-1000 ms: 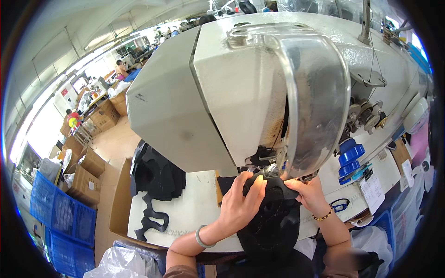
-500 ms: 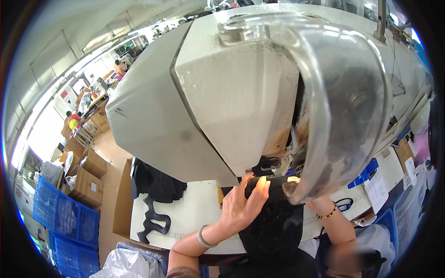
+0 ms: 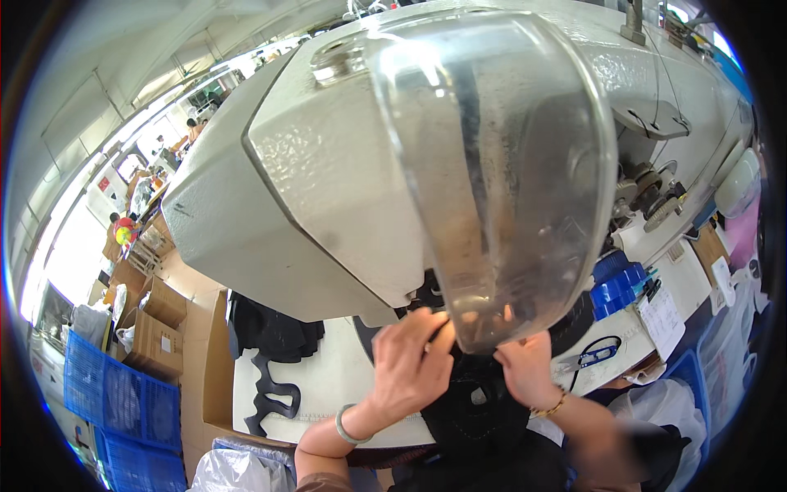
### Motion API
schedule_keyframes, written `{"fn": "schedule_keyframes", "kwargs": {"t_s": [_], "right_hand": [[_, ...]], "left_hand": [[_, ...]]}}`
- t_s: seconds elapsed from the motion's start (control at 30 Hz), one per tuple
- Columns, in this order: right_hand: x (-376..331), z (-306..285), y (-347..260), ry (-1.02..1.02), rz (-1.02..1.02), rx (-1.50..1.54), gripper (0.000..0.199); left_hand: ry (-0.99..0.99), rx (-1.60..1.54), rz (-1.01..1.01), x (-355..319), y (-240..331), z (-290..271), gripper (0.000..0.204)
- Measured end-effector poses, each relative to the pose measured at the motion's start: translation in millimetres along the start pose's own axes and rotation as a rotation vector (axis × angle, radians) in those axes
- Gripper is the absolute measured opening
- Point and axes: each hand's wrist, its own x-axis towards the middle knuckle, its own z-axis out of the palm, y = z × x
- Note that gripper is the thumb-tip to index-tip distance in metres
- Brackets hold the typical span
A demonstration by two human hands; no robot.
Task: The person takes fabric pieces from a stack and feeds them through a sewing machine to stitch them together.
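Below the head of a large pale industrial sewing machine (image 3: 328,189), both my hands are at a black fabric piece (image 3: 467,422) that hangs toward me over the table edge. My left hand (image 3: 410,361), a bangle on its wrist, has its fingers bent and closed on the fabric's left side, close under the machine head. On the right, my right hand (image 3: 529,369), with a beaded bracelet, pinches the fabric with curled fingers. A clear curved plastic guard (image 3: 525,189) hangs in front of the sewing area and covers some fingertips. The needle is hidden.
On the white table (image 3: 336,385) left lie a stack of black cut pieces (image 3: 275,332) and a wavy black piece (image 3: 275,394). Blue-handled snips (image 3: 598,353), a blue container (image 3: 615,287) and a paper sheet (image 3: 662,320) are right. Blue crates (image 3: 123,394) and cartons (image 3: 156,340) stand left.
My right hand has come out from behind the guard, moving left and nearer. My left hand has drawn slightly left and curled its fingers. The fabric has shifted, and an opening now shows in it.
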Motion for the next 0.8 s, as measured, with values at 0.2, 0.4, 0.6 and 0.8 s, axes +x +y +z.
{"fn": "schedule_keyframes", "kwargs": {"t_s": [0.2, 0.4, 0.6, 0.8], "right_hand": [[-53.7, 20.4, -1.6, -0.301, 0.132, 0.347, 0.028], [-59.5, -3.4, -101.1, -0.661, -0.524, -0.848, 0.025], [0.3, -35.3, -115.1, -0.488, -0.17, -1.265, 0.018], [21.9, -56.5, -98.2, -0.556, 0.008, -0.948, 0.018]], "left_hand": [[-0.071, -0.101, 0.307, 3.3, -4.7, 0.1, 0.037], [-0.029, -0.104, 0.267, 0.4, -17.1, -4.7, 0.025], [-0.001, -0.235, 0.248, 3.5, -14.7, 3.2, 0.031], [0.139, -0.631, -0.539, -33.3, -8.0, 10.3, 0.035]]}}
